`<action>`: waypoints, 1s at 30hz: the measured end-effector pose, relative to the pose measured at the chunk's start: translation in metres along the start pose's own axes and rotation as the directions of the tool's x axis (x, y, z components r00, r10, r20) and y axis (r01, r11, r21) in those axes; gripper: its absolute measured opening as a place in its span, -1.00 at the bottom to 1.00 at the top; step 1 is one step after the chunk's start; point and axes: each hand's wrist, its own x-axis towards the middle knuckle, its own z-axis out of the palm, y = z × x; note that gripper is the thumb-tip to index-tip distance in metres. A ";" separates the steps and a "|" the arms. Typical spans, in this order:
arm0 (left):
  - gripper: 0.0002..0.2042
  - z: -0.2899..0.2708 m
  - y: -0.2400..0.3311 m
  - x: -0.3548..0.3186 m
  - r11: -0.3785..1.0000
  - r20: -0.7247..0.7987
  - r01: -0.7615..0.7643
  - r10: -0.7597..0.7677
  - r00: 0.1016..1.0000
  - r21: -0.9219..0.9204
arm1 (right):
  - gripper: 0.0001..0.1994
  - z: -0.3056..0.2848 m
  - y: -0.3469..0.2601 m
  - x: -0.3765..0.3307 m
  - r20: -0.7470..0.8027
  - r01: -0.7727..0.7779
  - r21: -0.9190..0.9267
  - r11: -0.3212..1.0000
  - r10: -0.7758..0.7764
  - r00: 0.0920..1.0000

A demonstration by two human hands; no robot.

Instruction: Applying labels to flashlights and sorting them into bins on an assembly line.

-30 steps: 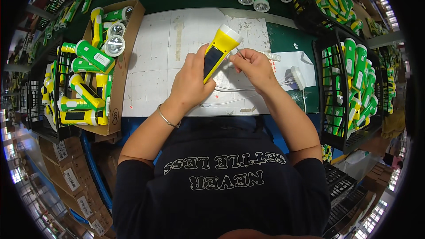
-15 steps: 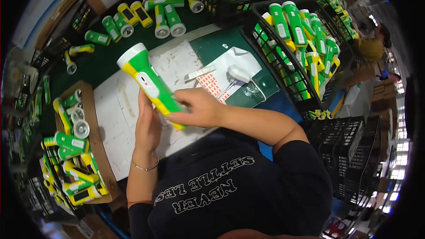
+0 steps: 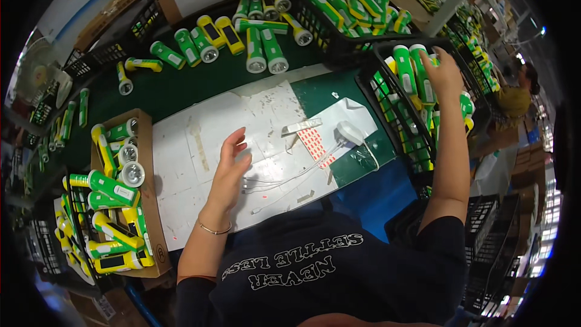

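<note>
As green-and-white torch (image 3: 404,68) stands among others in black wire crate (image 3: 387,112) at my right, right hand (image 3: 443,72) rests on it, fingers curled round torch top; whether grip is closed, cannot tell. Step, by my reading: stowing torch in crate. Left hand (image 3: 231,166) lies flat and open on white paper sheet (image 3: 193,145), holding nothing. White cable (image 3: 290,175) runs just beside it to small white plug (image 3: 350,132). Cardboard box (image 3: 145,206) of torches sits at left. Next move calls for clean release, hand drawn clear of crate rim.

Left hand (image 3: 230,166) open, relaxed; right hand (image 3: 443,72) extended far right, fingers curled.
</note>
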 end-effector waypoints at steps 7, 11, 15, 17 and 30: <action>-0.46 -0.006 -0.003 -0.013 1.000 -0.073 0.029 -0.029 0.997 -0.004 | -0.43 0.117 -0.225 -0.053 0.468 0.548 0.278 0.789 -0.609 0.640; -0.50 -0.022 -0.007 -0.021 0.999 -0.135 0.036 -0.036 0.990 0.004 | -0.42 0.129 -0.260 -0.053 0.595 0.532 0.327 0.781 -0.607 0.526; -0.52 -0.027 -0.007 -0.015 0.998 -0.153 0.055 -0.056 0.987 -0.010 | -0.42 0.119 -0.252 -0.052 0.612 0.504 0.303 0.809 -0.571 0.548; -0.54 -0.024 -0.004 -0.010 0.999 -0.147 0.041 -0.044 0.988 -0.026 | -0.39 0.117 -0.243 -0.057 0.608 0.467 0.313 0.827 -0.552 0.570; -0.54 -0.030 -0.005 -0.025 0.868 -0.256 -0.092 0.243 0.936 0.488 | -0.57 0.046 -0.245 -0.060 0.231 0.534 0.340 0.774 -0.619 0.750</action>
